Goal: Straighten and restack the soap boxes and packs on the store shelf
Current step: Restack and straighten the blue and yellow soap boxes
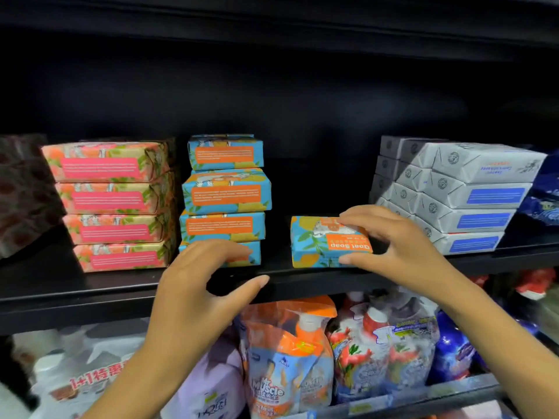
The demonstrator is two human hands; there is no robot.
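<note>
A lone blue-and-orange goat soap box [320, 243] lies on the black shelf [90, 285], label upside down. My right hand [390, 243] grips it, fingers over its top and thumb under its front edge. To its left stands a slightly crooked stack of several matching blue-and-orange boxes [225, 192]. My left hand [199, 282] reaches toward the stack's bottom box, fingers spread and touching its front; it holds nothing. A stack of pink boxes [112, 204] stands further left.
A stepped stack of grey-and-blue soap boxes [462, 195] fills the shelf's right side, with dark blue packs [544, 195] beyond. Reddish packs [24, 189] sit at the far left. The lower shelf holds refill pouches and bottles [290, 355].
</note>
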